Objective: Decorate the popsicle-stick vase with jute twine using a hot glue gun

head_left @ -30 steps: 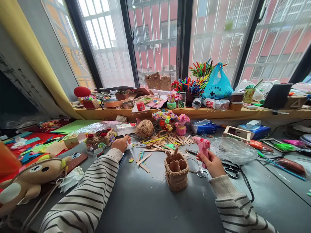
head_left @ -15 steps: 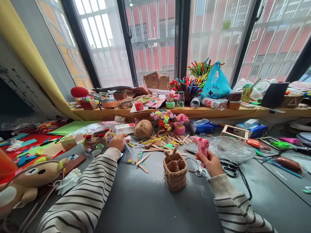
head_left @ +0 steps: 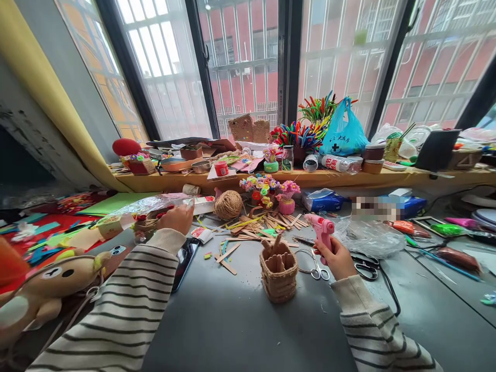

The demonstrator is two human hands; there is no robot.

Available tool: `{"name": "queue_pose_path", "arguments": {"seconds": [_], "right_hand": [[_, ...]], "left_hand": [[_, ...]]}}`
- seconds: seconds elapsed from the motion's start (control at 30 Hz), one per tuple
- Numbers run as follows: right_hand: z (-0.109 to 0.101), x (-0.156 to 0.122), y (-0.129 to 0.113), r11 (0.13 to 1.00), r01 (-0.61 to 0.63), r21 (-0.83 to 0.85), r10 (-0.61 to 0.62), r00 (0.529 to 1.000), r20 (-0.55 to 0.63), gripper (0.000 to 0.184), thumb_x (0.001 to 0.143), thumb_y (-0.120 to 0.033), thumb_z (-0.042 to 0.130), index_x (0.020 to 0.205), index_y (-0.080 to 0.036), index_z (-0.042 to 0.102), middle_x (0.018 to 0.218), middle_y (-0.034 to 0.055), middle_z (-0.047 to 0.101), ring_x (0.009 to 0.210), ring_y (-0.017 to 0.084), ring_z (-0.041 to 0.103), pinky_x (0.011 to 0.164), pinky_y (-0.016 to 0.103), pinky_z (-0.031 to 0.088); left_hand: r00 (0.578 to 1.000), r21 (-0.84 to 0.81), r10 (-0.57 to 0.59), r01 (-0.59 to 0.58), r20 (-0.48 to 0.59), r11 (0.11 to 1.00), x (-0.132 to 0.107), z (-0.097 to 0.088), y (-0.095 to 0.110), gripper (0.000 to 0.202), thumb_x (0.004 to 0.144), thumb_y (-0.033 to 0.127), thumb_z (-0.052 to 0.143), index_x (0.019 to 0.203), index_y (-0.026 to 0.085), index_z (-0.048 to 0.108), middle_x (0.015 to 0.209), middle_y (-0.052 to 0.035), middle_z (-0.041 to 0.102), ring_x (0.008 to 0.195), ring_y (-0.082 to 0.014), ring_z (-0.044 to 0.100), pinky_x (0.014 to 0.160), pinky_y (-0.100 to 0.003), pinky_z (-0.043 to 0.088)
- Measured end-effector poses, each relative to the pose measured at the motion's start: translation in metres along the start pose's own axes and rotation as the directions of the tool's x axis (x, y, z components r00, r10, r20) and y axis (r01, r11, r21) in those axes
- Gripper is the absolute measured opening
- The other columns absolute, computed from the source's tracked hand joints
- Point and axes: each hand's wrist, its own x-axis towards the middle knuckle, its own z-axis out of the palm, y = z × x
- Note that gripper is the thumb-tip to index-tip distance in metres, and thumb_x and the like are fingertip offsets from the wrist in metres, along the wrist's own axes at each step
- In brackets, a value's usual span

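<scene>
My right hand [head_left: 337,258] is wrapped around the handle of a pink hot glue gun [head_left: 322,227], its nozzle pointing left and away from me. Over the left side of the clutter, beside a bundle with dark red flowers [head_left: 149,223], is my left hand [head_left: 176,219]; its fingers are mostly hidden behind its back. Below that wrist lies a dark phone [head_left: 186,261]. Between my arms stands a small twine-wrapped basket [head_left: 279,274] with craft sticks upright inside. Silver scissors [head_left: 320,266] rest near the glue gun.
A ball of twine [head_left: 228,205] and loose craft sticks [head_left: 251,230] lie behind the basket. Crumpled clear plastic [head_left: 370,237] and black scissors [head_left: 366,269] are at right. A plush bear [head_left: 50,284] sits at left. Crafts and a blue bag [head_left: 344,132] crowd the windowsill.
My left hand has moved left and slightly nearer, away from the clear strip it was at, uncovering the phone and a small red-and-white packet. My right hand with the glue gun has barely moved.
</scene>
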Motion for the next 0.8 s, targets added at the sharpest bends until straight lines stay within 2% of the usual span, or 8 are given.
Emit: {"name": "queue_pose_path", "arguments": {"seconds": [0.17,0.23,0.3,0.43,0.47,0.63,0.73,0.8], "right_hand": [[-0.003,0.004,-0.006,0.991,-0.066,0.112,0.06,0.997,0.053,0.04,0.049,-0.042,0.072,0.073,-0.019,0.051,0.055,-0.0016,0.063,0.05,0.015,0.06,0.048,0.025,0.046],[-0.005,0.005,-0.009,0.982,-0.094,0.161,0.084,0.994,0.065,0.039,0.046,-0.04,0.073,0.071,-0.019,0.051,0.056,-0.0012,0.064,0.051,0.015,0.061,0.053,0.026,0.049],[-0.007,0.006,-0.012,0.97,-0.117,0.211,0.106,0.993,0.059,0.039,0.045,-0.039,0.073,0.071,-0.018,0.052,0.057,-0.0009,0.065,0.051,0.015,0.061,0.053,0.025,0.049],[-0.01,0.005,-0.02,0.937,-0.175,0.301,0.156,0.984,0.085,0.037,0.055,-0.047,0.064,0.075,-0.017,0.056,0.06,0.0028,0.066,0.051,0.016,0.061,0.053,0.03,0.051],[-0.011,0.005,-0.022,0.929,-0.191,0.317,0.166,0.981,0.105,0.037,0.059,-0.049,0.059,0.077,-0.017,0.056,0.061,0.0041,0.067,0.051,0.017,0.061,0.054,0.032,0.052],[-0.013,0.002,-0.029,0.917,-0.196,0.346,0.144,0.974,0.172,0.031,0.062,-0.049,0.057,0.073,-0.02,0.056,0.069,0.0065,0.068,0.064,0.022,0.064,0.057,0.038,0.053],[-0.013,0.001,-0.028,0.93,-0.145,0.338,0.092,0.981,0.169,0.031,0.055,-0.048,0.062,0.069,-0.022,0.054,0.072,0.0055,0.066,0.071,0.023,0.063,0.058,0.038,0.053],[-0.013,0.002,-0.027,0.944,-0.099,0.316,0.053,0.987,0.152,0.035,0.052,-0.051,0.065,0.069,-0.022,0.054,0.068,0.0033,0.064,0.066,0.02,0.062,0.06,0.037,0.052]], "left_hand": [[0.99,-0.156,0.132,-0.137,-0.042,0.978,-0.03,-0.036,0.004,0.056,0.083,0.047,0.018,0.043,0.019,0.045,0.074,-0.0128,0.061,0.092,-0.0271,0.056,0.088,-0.04,0.036],[0.973,-0.497,0.226,-0.215,-0.038,0.841,-0.049,-0.045,0.005,0.051,0.082,0.047,0.023,0.041,0.02,0.034,0.072,-0.0092,0.062,0.084,-0.021,0.057,0.084,-0.034,0.039],[0.946,-0.744,0.307,-0.134,0.101,0.655,-0.071,-0.05,0.007,0.049,0.079,0.053,0.031,0.043,0.021,0.033,0.056,-0.0042,0.058,0.062,-0.0159,0.055,0.071,-0.03,0.044],[0.807,-0.876,0.42,0.23,0.416,0.425,-0.123,-0.045,0.016,0.048,0.075,0.061,0.037,0.051,0.02,0.041,0.034,0.0076,0.028,0.033,-0.0067,0.026,0.04,-0.022,0.029],[0.73,-0.865,0.48,0.32,0.486,0.387,-0.137,-0.04,0.019,0.047,0.072,0.061,0.042,0.051,0.019,0.04,0.035,0.009,0.022,0.033,-0.0056,0.021,0.038,-0.021,0.024],[0.491,-0.762,0.617,0.572,0.615,0.305,-0.192,-0.013,0.036,0.036,0.072,0.05,0.054,0.063,0.02,0.038,0.045,0.0101,0.026,0.035,-0.0029,0.017,0.037,-0.021,0.013],[0.4,-0.755,0.724,0.605,0.562,0.252,-0.214,0.0,0.046,0.036,0.07,0.051,0.057,0.07,0.019,0.042,0.046,0.0101,0.026,0.037,-0.0031,0.018,0.04,-0.022,0.01],[0.418,-0.729,0.718,0.66,0.557,0.181,-0.224,0.005,0.052,0.038,0.072,0.055,0.052,0.072,0.018,0.045,0.049,0.0091,0.025,0.04,-0.0037,0.017,0.042,-0.023,0.008]]}}
